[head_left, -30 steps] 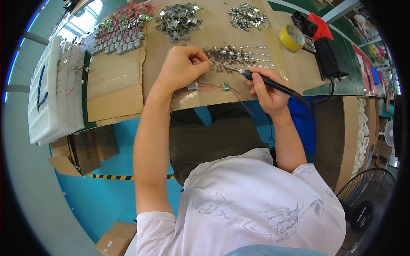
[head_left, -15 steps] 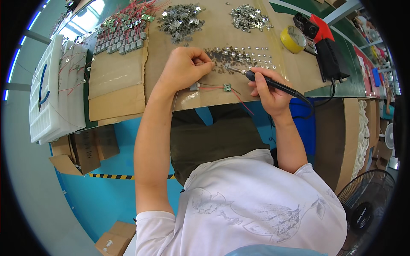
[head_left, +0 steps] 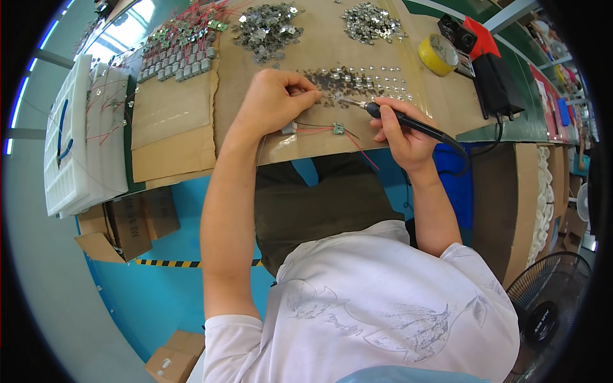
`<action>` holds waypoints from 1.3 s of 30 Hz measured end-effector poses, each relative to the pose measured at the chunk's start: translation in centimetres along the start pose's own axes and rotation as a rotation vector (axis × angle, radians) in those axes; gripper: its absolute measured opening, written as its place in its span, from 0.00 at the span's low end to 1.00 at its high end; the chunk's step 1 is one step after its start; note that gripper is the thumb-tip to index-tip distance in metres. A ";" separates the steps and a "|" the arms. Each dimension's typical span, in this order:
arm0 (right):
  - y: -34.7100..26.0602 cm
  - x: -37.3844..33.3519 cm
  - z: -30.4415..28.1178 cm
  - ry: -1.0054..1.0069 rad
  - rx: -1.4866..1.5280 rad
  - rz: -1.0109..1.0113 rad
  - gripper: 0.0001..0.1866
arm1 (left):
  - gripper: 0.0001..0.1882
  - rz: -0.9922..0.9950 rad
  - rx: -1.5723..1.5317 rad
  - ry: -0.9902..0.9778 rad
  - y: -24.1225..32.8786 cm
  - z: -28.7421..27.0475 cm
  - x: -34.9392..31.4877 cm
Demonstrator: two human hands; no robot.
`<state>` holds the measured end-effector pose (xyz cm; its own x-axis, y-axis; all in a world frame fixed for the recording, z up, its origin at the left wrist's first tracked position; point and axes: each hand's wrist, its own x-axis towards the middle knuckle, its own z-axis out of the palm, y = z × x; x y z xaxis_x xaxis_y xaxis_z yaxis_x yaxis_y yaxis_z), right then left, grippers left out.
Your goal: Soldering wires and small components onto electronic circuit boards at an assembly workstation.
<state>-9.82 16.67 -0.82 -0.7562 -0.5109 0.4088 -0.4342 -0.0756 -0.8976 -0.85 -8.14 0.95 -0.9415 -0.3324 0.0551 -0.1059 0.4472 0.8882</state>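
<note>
My right hand [head_left: 408,131] grips a soldering iron [head_left: 408,120], a black-handled tool whose metal tip points left over the scorched part of the cardboard. Facing it, my left hand [head_left: 278,99] is closed in a pinch on a thin solder wire [head_left: 260,152], which trails below the wrist. The wire's working end near the iron tip is too small to make out clearly. Small shiny metal pieces [head_left: 377,82] stand in rows just beyond the tip. Nearer me lies a small green circuit board [head_left: 338,128] with red wires, leading to a grey block [head_left: 289,128] beside my left wrist.
Farther back are two heaps of metal parts, a loose pile [head_left: 268,30] and a smaller pile [head_left: 372,23]. Wired grey blocks [head_left: 182,62] fill the left cardboard. Yellow tape [head_left: 438,55] and a black power unit [head_left: 497,86] stand right. White foam trays [head_left: 70,140] rise at far left.
</note>
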 end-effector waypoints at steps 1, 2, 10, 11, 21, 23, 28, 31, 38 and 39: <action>0.1 0.0 0.0 0.009 0.000 0.006 0.09 | 0.09 -0.008 0.017 -0.005 0.1 0.1 0.0; 0.1 0.1 0.0 0.009 0.000 0.004 0.09 | 0.08 -0.015 0.034 -0.009 0.1 0.1 0.0; 0.3 0.1 0.0 0.016 -0.003 -0.012 0.09 | 0.10 -0.013 0.024 -0.002 0.1 0.2 0.1; 0.3 0.1 0.0 0.015 -0.002 -0.016 0.09 | 0.10 -0.010 0.006 -0.005 0.1 0.3 0.1; 0.7 -0.1 -0.3 0.007 0.052 -0.095 0.10 | 0.11 0.001 -0.033 0.038 0.3 -0.1 0.1; 0.8 -0.1 -0.6 0.007 0.058 -0.131 0.11 | 0.11 -0.029 -0.066 0.044 0.2 -0.2 -0.1; -0.8 0.1 -0.7 -0.065 -0.006 -0.146 0.15 | 0.11 -0.046 -0.139 0.103 -0.1 -0.3 0.0; -1.1 0.1 -0.1 -0.130 -0.298 -0.270 0.15 | 0.11 -0.135 -0.242 0.145 1.1 -1.1 -0.2; -2.9 0.0 0.8 -0.219 -0.452 -0.491 0.20 | 0.06 0.072 -0.222 0.308 1.2 -0.7 -4.0; -2.5 -0.2 0.8 -0.237 -0.471 -0.487 0.20 | 0.06 0.068 -0.143 0.314 1.7 -0.4 -4.7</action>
<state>-8.23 16.29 1.19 -0.3188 -0.6897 0.6501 -0.9010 0.0075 -0.4339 3.52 -6.14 2.41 -0.7981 -0.5550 0.2345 0.0206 0.3638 0.9312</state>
